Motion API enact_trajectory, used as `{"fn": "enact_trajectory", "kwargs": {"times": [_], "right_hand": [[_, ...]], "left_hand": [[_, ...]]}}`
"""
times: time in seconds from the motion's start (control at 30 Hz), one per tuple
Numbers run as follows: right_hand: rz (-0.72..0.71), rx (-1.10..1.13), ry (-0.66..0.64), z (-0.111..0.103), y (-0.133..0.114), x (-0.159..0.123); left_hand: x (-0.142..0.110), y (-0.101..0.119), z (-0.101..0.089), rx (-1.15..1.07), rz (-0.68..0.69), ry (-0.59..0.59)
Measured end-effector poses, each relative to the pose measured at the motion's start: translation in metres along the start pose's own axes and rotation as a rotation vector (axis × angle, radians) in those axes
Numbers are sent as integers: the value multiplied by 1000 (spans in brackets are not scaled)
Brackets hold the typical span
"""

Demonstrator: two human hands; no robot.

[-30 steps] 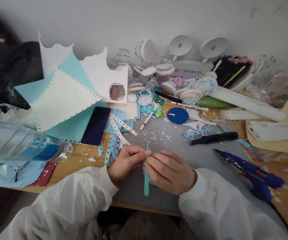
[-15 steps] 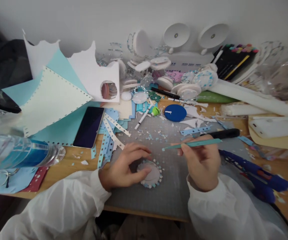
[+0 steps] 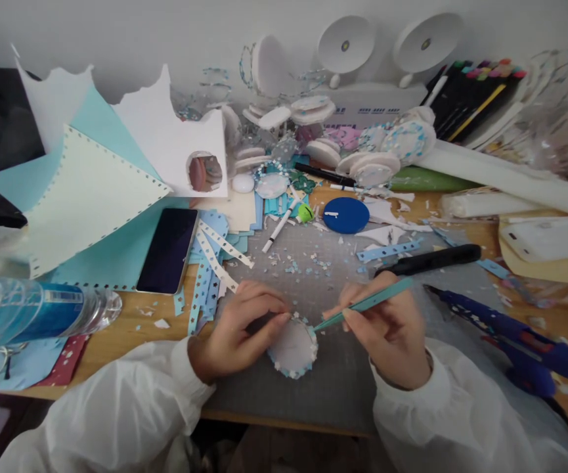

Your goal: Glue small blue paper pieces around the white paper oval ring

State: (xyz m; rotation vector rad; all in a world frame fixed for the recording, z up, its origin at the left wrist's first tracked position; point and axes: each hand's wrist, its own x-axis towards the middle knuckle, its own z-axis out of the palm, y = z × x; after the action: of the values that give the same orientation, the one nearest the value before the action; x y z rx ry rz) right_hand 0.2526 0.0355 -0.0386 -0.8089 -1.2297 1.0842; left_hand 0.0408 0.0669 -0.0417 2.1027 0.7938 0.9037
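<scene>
A white disc [image 3: 293, 348], its rim trimmed with small white and blue pieces, lies on the grey cutting mat [image 3: 335, 387] near the front edge. My left hand [image 3: 247, 322] has its thumb and fingers closed at the disc's upper left rim. Between the thumb and fingers of my right hand [image 3: 387, 328] is a pair of teal tweezers [image 3: 375, 297]. The tips of the tweezers meet the disc's right rim; whether a piece is between them is too small to tell. Tiny blue and white paper bits [image 3: 308, 263] are scattered beyond the disc.
A blue glue gun [image 3: 510, 335] and a black-handled tool [image 3: 429, 261] lie to the right. On the left are a phone [image 3: 167, 251], a water bottle [image 3: 62, 312] and punched paper strips [image 3: 209, 289]. Finished-looking discs [image 3: 313, 108], a blue lid [image 3: 346, 215] and markers [image 3: 480, 98] stand at the back.
My right hand has moved left and lowered the tweezers' tips to the disc's rim. My left thumb has shifted from across the disc to its upper left rim.
</scene>
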Motion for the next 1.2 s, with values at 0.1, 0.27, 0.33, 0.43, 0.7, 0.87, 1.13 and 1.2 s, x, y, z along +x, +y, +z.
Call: {"fn": "enact_trajectory", "kwargs": {"times": [0.1, 0.27, 0.33, 0.43, 0.7, 0.87, 1.13, 1.2], "right_hand": [[-16, -31, -38, 0, 1, -1], [-29, -101, -63, 0, 1, -1], [-34, -110, -63, 0, 0, 0], [-38, -116, -58, 1, 0, 0], [-48, -112, -72, 1, 0, 0], [-30, -52, -98, 0, 1, -1], [66, -4, -56, -1, 1, -1], [79, -8, -56, -1, 2, -1]], "left_hand": [[1, 2, -1, -3, 3, 0], [1, 3, -1, -20, -3, 28], [0, 2, -1, -27, -5, 36], [0, 1, -1, -34, -10, 41], [-1, 2, -1, -56, -13, 44], [-1, 2, -1, -51, -3, 46], [-3, 2, -2, -59, 1, 50], [-3, 2, -1, -65, -4, 48]]}}
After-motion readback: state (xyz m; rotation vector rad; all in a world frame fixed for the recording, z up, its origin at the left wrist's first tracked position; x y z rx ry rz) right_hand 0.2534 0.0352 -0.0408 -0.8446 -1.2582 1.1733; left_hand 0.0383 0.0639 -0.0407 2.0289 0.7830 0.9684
